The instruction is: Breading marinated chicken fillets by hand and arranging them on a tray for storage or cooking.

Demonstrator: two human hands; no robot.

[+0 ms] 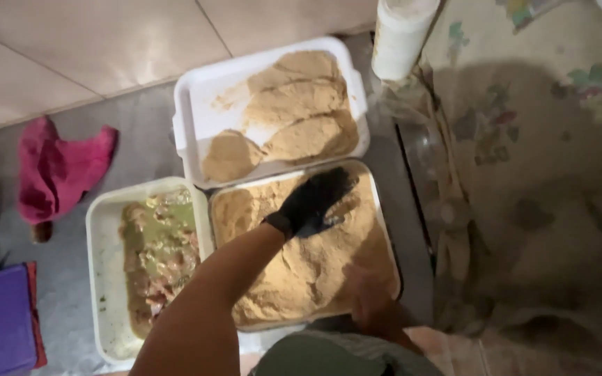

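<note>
Gloved left hand [313, 202], fingers spread flat on crumb tray [377, 209], right hand [369, 299] perhaps gripping rim (blurred).

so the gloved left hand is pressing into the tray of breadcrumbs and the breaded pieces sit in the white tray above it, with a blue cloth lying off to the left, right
Not quite: the cloth is pink-red, not blue. The head view shows it crumpled on the grey surface to the left. The rest holds: the black-gloved left hand presses into the tray of breadcrumbs, and the breaded pieces lie in the white tray above it.

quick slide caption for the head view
Gloved left hand pressing into a tray of breadcrumbs, coated pieces behind.
</note>
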